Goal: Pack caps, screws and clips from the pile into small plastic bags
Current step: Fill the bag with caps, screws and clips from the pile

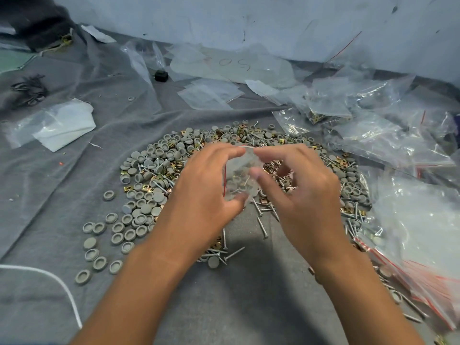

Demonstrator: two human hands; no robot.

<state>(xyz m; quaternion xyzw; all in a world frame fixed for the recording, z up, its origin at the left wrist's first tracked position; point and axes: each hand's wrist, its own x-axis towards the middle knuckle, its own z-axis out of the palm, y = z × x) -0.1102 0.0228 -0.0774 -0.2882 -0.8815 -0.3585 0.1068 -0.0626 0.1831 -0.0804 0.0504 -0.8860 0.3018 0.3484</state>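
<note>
At the centre of the frame, the left hand (209, 185) and right hand (296, 185) both pinch a small clear zip bag (240, 175) by its edges, fingers curled, apparently to work its mouth above the pile of grey caps, screws and brass clips (159, 165), so spills would land back on it.

Handwritten red figures that look like "50S" or "505" stand on a clear plastic sheet (231, 63) near the far edge.

Soft even light, blurred fingertips
</note>
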